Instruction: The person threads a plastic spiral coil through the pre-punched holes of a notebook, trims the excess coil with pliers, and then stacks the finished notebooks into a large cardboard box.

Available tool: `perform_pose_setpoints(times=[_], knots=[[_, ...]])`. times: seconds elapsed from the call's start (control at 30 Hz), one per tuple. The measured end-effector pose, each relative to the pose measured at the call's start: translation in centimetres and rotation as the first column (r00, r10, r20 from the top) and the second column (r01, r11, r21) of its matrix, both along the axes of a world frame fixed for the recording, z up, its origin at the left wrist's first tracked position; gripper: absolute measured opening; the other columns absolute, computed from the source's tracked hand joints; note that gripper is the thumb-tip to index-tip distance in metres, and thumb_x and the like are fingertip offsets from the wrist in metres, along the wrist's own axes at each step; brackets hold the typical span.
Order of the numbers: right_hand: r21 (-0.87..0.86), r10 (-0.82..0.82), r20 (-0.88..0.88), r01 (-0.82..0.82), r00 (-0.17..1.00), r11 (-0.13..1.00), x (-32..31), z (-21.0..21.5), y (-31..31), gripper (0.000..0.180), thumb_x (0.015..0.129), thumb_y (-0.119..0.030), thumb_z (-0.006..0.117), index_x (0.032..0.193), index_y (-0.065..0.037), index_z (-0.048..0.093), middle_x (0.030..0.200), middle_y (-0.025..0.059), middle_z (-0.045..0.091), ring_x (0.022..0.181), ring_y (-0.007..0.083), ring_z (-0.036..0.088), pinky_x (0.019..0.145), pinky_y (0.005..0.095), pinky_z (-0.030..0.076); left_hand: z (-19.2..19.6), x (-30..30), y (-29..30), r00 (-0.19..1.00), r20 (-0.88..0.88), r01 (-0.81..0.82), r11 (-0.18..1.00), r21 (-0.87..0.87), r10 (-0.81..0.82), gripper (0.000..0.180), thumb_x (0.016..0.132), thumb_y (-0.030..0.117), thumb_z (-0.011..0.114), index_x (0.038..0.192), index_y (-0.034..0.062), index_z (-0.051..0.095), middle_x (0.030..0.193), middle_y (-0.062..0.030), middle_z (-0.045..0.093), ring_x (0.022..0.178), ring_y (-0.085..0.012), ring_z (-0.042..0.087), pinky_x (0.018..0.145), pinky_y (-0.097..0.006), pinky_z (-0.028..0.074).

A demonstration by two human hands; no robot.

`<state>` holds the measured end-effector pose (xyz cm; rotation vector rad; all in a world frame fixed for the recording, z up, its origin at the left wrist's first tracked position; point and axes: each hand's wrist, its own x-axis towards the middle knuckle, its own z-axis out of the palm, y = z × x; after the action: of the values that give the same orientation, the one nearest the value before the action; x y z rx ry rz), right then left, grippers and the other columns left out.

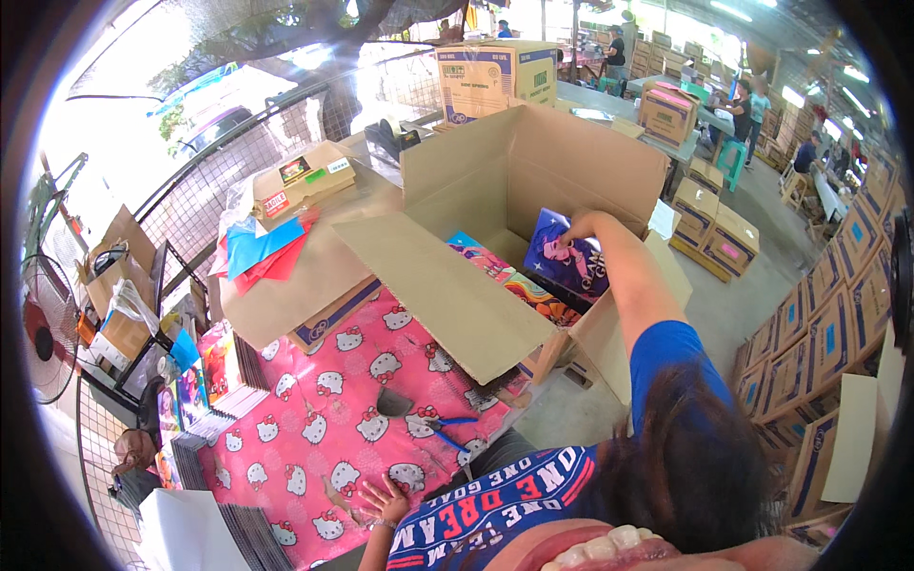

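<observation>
Right hand (574, 231): reaching into large open cardboard carton (533, 181), fingers closed on top edge of a purple-blue illustrated notebook (564, 262) standing upright against the carton's far inner side.
Left hand (386, 500): flat, fingers spread, released, resting on the pink cat-print cloth (314, 419) covering the surface.
Progress, as judged: carton partly filled; colourful covers (505, 276) already lying inside at the bottom, much of its depth unfilled; stacks of spiral-bound notebooks (214, 419) waiting at left edge of the surface, so most packing apparently left.
Blue-handled pliers (447, 428): on the cloth, near carton's front flap.
Red and blue paper sheets (262, 252): left of carton, under a small brown box with red and green labels (300, 181).
White-and-blue printed carton (495, 76): closed, behind open carton.
Brown cartons with blue square labels (828, 314): stacked at right along the floor.
Cartons with pink labels (714, 233): on floor beyond.
</observation>
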<state>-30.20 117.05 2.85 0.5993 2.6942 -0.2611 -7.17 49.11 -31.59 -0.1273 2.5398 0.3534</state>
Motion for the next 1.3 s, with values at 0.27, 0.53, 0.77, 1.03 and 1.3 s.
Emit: perform_pose_setpoints(times=[0.27, 0.53, 0.77, 1.03, 1.3], knots=[[-0.152, -0.089, -0.794, -0.054, 0.602, 0.987, 5.5, 3.6, -1.5, 0.072, 0.060, -0.048, 0.084, 0.115, -0.004, 0.067, 0.106, 0.0214, 0.070, 0.097, 0.0340, 0.068, 0.091, 0.0408, 0.051, 1.1, -0.2, 0.4, 1.000, -0.009, 0.006, 1.000, 0.025, -0.005, 0.084, 0.096, 0.038, 0.052, 0.156, 0.0167, -0.002, 0.158, -0.0288, -0.012, 0.143, -0.0524, -0.012, 0.108, -0.069, 0.001], [-0.593, -0.935, -0.235, -0.801, 0.267, -0.079, 11.1, 3.7, -11.3, 0.052, 0.084, -0.028, 0.073, 0.126, -0.004, 0.054, 0.112, 0.0140, 0.066, 0.094, 0.0284, 0.068, 0.086, 0.0422, 0.057, 13.0, -3.7, 5.9, 0.719, -0.621, 0.193, 0.767, 0.611, 0.313, 0.091, 0.088, 0.022, 0.070, 0.155, 0.0069, 0.011, 0.160, -0.0247, 0.012, 0.148, -0.0381, 0.014, 0.118, -0.051, 0.016], [-0.146, -0.869, -0.087, -0.869, 0.487, -0.473, 14.6, 1.6, -23.7, 0.079, 0.087, -0.061, 0.060, 0.144, -0.010, 0.040, 0.142, 0.0109, 0.049, 0.128, 0.0295, 0.048, 0.109, 0.0470, 0.040, 35.2, -2.7, 18.0, 0.564, -0.728, 0.759, 0.103, 0.643, 0.390, 0.104, 0.081, 0.042, 0.075, 0.154, 0.0026, 0.013, 0.160, -0.0193, 0.014, 0.146, -0.0366, 0.022, 0.116, -0.051, 0.022], [-0.522, -0.886, -0.162, -0.800, 0.434, -0.296, 21.3, 3.6, -33.9, 0.055, 0.087, -0.037, 0.074, 0.126, -0.006, 0.051, 0.113, 0.0065, 0.061, 0.098, 0.0193, 0.062, 0.089, 0.0380, 0.053, 34.4, -2.5, 21.0, 0.702, -0.537, 0.691, -0.266, 0.672, 0.468, 0.097, 0.074, 0.042, 0.082, 0.145, 0.0035, 0.028, 0.142, -0.0150, 0.040, 0.131, -0.0297, 0.043, 0.109, -0.047, 0.034], [-0.461, -0.769, -0.575, -0.887, 0.281, 0.021, 23.5, 4.3, -41.2, 0.075, 0.079, -0.017, 0.082, 0.135, 0.000, 0.035, 0.127, 0.0128, 0.052, 0.114, 0.0181, 0.053, 0.096, 0.0346, 0.046, 34.7, -4.8, 15.7, 0.963, -0.074, 0.220, -0.602, 0.768, 0.258, 0.050, 0.094, 0.042, 0.055, 0.127, 0.0052, 0.050, 0.125, -0.0096, 0.059, 0.110, -0.0243, 0.060, 0.092, -0.040, 0.050]])
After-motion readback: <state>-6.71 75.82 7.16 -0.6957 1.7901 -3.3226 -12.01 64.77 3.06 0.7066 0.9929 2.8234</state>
